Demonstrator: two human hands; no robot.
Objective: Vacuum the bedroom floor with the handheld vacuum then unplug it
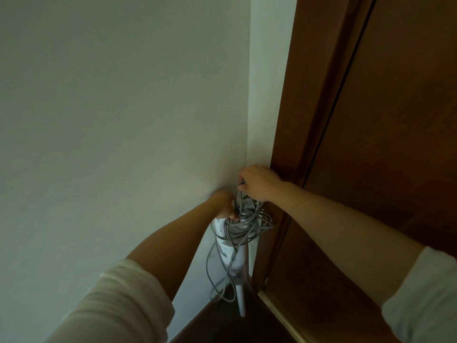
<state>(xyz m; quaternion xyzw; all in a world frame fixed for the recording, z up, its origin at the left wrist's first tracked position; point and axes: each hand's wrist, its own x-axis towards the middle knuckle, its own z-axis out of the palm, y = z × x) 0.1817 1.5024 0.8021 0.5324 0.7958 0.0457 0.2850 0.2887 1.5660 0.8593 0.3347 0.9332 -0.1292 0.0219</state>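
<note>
Vacuum [228, 246] upright in wall corner beside door [385, 120]. Left hand [223, 203] grips its top; right hand [257, 181] pinches cord [249, 225] coils just above.

Readable text: none could be made out anywhere in the frame.
Vacuum [226, 246]: its white body, at lower centre of the frame, bore small dark marks, too blurred to read as letters or numbers.
Cord [243, 224]: grey, with no print that showed.
Wall [111, 107]: plain, carrying no sign or label.
Door [385, 107]: brown wood at the right, with no lettering.
</note>
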